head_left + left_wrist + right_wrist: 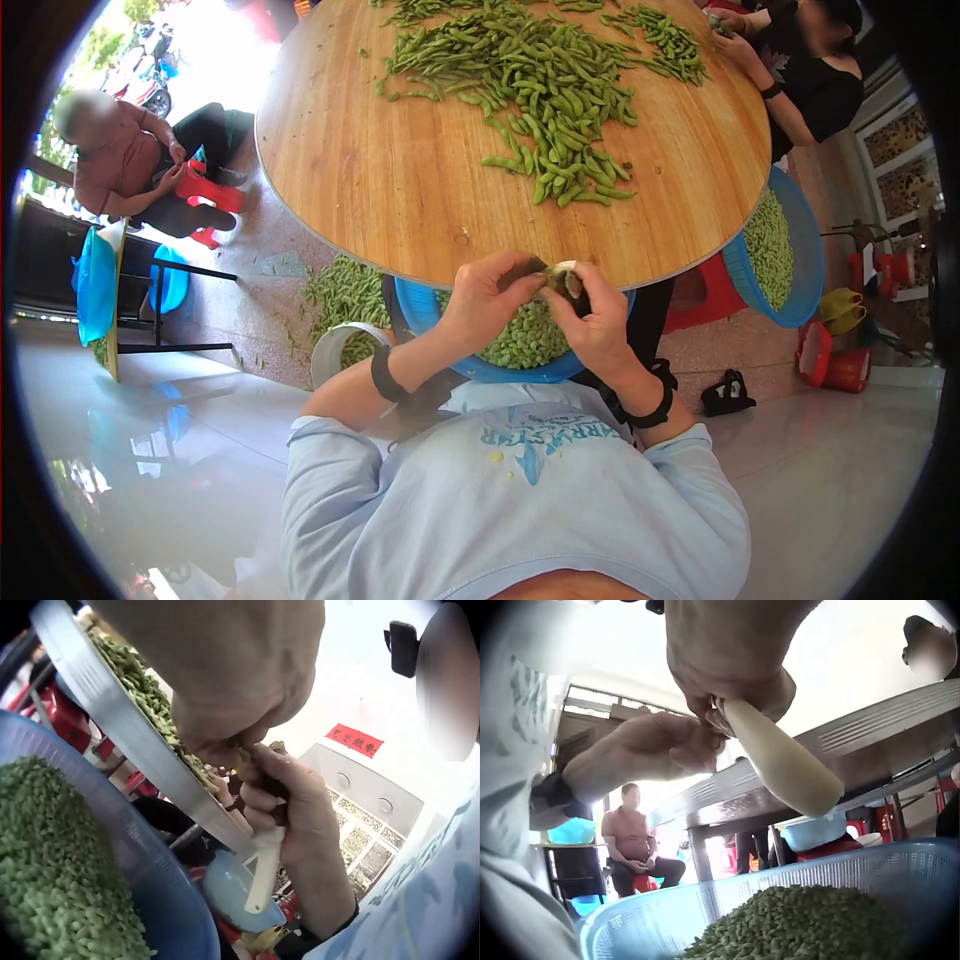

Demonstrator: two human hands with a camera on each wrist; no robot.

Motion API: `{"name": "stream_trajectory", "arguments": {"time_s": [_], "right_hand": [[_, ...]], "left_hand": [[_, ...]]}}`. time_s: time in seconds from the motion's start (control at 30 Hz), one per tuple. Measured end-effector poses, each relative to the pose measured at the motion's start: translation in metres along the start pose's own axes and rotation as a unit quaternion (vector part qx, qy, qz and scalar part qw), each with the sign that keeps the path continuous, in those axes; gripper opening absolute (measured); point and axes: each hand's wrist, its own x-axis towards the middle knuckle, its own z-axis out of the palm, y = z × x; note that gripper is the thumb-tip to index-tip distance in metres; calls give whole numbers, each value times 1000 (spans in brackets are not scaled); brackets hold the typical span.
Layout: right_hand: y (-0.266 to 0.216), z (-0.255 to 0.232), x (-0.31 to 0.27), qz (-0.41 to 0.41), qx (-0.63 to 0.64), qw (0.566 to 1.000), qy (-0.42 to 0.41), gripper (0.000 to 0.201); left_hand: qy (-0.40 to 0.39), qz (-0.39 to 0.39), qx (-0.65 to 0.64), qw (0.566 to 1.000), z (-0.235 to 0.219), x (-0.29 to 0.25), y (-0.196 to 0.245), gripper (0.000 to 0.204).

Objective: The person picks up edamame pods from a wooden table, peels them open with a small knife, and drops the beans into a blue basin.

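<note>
Fingertip to fingertip, both hands meet just over the table's near edge. My left hand (485, 305) pinches what looks like a green bean pod (548, 273) between thumb and forefinger, mostly covered by the fingers. My right hand (597, 318) grips a tool by its cream-coloured handle (787, 765), its thumb and fingertips close against the pod. The tool's working end is hidden in the fingers, so I cannot tell its kind. Below the hands is a blue plastic basket (727, 892) heaped with shelled green beans (525, 340).
Unshelled pods (540, 80) are heaped across the round wooden table (360, 180). More pods (345, 290) lie on the floor beside a white bucket (340, 350). At right stands another blue basin (815, 260) of shelled beans. One person sits at left, another at the table's far right.
</note>
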Motion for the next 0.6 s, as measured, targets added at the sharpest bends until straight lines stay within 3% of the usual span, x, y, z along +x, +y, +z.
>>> {"name": "stream_trajectory", "arguments": {"time_s": [0.1, 0.17, 0.3, 0.37, 0.4, 0.43, 0.47, 0.53, 0.57, 0.6], "right_hand": [[-1, 3, 2, -14, -26, 999, -13, 26], [-6, 1, 3, -36, -67, 996, -37, 26], [-6, -1, 2, -58, -90, 993, -47, 23], [-8, -8, 1, 50, -6, 991, -120, 21], [-6, -9, -1, 47, -6, 992, -121, 21], [-2, -9, -3, -1, -24, 991, -134, 21], [1, -11, -4, -49, -43, 987, -145, 21], [1, -18, -5, -51, -33, 984, -169, 22], [4, -19, -8, -57, -24, 982, -180, 22], [5, -20, -10, -63, -15, 979, -193, 21]], "left_hand": [[30, 28, -42, 998, 4, -1, 0, 14], [23, 3, -114, 993, 4, -3, 1, 14], [22, -6, -119, 993, 4, -10, 2, 15], [1, 22, -72, 997, -1, -17, 4, 17], [3, 24, -71, 997, -9, -22, 12, 17], [-38, 90, 128, 987, -23, -31, 25, 17], [-78, 151, 322, 932, -38, -40, 37, 17], [-155, 61, 525, 835, -68, -57, 49, 13], [-155, 62, 526, 834, -79, -57, 51, 13], [-165, 80, 568, 802, -90, -54, 52, 12]]}}
